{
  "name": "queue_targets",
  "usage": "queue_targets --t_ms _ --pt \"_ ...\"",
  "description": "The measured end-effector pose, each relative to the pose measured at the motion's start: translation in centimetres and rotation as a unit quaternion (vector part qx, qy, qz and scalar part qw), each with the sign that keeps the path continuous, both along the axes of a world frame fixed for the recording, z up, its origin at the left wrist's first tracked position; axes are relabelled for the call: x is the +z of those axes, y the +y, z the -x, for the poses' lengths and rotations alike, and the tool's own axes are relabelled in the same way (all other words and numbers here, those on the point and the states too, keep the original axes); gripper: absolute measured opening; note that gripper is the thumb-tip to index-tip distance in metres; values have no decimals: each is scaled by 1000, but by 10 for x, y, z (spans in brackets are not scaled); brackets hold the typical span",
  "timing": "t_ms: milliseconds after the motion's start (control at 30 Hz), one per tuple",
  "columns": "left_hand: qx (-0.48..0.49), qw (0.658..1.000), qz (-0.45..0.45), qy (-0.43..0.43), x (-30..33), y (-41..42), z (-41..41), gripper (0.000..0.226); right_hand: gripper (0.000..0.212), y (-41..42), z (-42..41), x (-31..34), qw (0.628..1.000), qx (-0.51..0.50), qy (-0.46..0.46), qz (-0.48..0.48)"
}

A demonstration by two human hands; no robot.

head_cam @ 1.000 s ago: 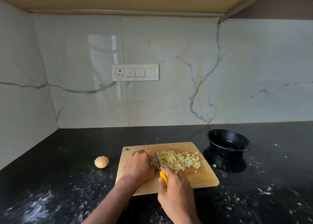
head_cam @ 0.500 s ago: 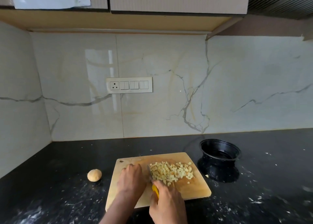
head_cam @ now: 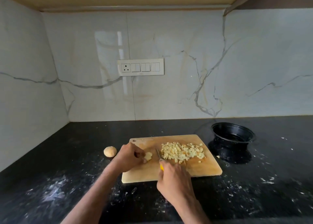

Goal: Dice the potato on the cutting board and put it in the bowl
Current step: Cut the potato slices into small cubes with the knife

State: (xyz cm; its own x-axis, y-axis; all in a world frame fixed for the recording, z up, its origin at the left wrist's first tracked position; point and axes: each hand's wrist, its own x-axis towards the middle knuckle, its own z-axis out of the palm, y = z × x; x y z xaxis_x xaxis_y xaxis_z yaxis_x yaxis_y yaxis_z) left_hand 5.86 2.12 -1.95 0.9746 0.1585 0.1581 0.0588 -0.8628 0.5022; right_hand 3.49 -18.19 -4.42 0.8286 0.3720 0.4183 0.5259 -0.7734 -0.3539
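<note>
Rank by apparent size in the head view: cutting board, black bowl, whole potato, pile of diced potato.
1. cutting board
2. black bowl; farther away, but clearly second
3. pile of diced potato
4. whole potato

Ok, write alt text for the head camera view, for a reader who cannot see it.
A person's right hand grips a yellow-handled knife on a wooden cutting board, while the left hand holds the last potato piece beside a pile of diced potato. An empty black bowl stands right of the board; a whole potato lies left, on a black countertop.
</note>
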Motion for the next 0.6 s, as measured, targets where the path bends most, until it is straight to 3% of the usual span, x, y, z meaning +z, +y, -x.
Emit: queue_targets --t_ms 167,300,400,467,600 --pt "5 1000 9 -1 -1 -4 -2 15 33 14 -4 2 999 20 -18 27" --pt "66 997 33 -27 -6 -17 -5 15 25 23 -8 3 999 22 -31 32" --pt "96 994 20 -58 -11 -17 -4 30 31 20 -9 0 999 15 -34 3" --pt "78 994 23 -70 -12 -9 -3 39 34 15 -9 -1 999 10 -39 -12" --pt "-5 996 14 -90 -16 2 -3 18 33 16 -9 -1 998 13 -45 -30"
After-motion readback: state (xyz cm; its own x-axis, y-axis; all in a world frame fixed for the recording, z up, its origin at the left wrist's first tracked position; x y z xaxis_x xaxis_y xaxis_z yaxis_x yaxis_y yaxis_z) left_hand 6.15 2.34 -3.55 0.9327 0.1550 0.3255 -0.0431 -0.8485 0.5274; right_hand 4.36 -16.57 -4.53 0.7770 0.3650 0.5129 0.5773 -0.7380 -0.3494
